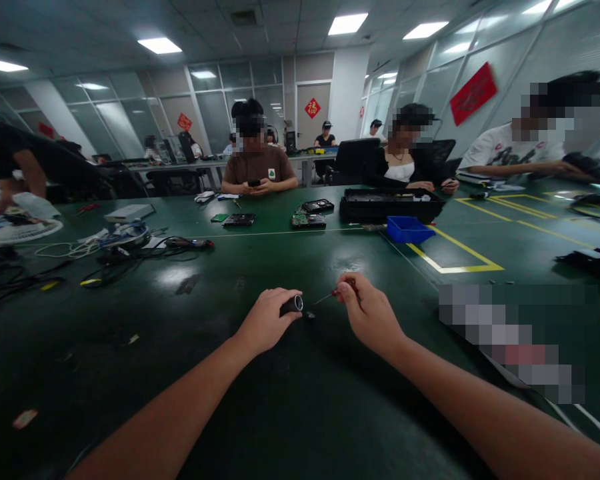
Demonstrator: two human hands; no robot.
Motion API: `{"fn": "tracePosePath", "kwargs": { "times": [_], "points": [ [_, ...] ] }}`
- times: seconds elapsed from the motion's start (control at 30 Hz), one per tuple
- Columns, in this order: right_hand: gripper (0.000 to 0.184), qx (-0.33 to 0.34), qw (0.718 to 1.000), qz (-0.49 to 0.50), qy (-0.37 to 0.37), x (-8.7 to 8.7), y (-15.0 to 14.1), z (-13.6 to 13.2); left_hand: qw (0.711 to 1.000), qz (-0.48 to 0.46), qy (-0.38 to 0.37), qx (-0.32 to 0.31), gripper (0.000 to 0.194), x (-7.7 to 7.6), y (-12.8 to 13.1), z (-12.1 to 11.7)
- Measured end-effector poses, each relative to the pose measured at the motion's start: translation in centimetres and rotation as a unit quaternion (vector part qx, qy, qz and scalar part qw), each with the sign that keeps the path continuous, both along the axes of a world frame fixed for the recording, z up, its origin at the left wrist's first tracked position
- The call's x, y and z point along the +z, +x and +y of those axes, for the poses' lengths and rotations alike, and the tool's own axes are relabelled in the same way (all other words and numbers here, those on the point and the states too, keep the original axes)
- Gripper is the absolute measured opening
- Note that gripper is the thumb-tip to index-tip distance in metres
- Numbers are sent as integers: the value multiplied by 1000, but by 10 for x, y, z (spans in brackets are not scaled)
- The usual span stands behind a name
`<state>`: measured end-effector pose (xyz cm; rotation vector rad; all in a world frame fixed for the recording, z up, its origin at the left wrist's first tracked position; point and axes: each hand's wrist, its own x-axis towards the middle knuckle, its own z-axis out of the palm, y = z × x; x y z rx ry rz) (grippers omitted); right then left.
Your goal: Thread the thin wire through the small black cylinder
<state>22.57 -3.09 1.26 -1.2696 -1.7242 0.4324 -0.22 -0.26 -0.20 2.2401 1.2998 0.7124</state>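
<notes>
My left hand [270,319] is wrapped round a short black cylinder [291,305] with a bright ring at its end, which faces right. What the cylinder is, I cannot make out. In my right hand [370,310] is a screwdriver [336,292] with a red handle, its thin shaft slanting down to the left. The screwdriver's tip is close to a small dark piece [311,315] on the green table [260,413], just right of the cylinder's end. Whether tip and piece touch is not clear.
Opened hard drives [309,220] lie ahead, before a black tray [390,205] and a blue bin [409,229]. Tangled cables [125,243] cover the left side. A partly blurred white-edged object [510,347] lies right, near my forearm. Several people sit across the table.
</notes>
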Motion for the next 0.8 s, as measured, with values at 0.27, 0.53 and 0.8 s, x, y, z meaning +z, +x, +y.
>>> {"fn": "tracePosePath", "kwargs": {
  "times": [0.27, 0.53, 0.8],
  "points": [
    [17, -21, 1000, 12, 2, 3, 2, -2, 982, -167, -75, 41, 38, 11, -3, 1],
    [18, -25, 1000, 4, 18, 2, 4, -1, 993, -27, -111, 7, 32, 39, 8, -9],
    [18, -28, 1000, -5, 8, 4, 4, -1, 971, 235, -18, -37, 36, 20, 27, -1]
  ]
}}
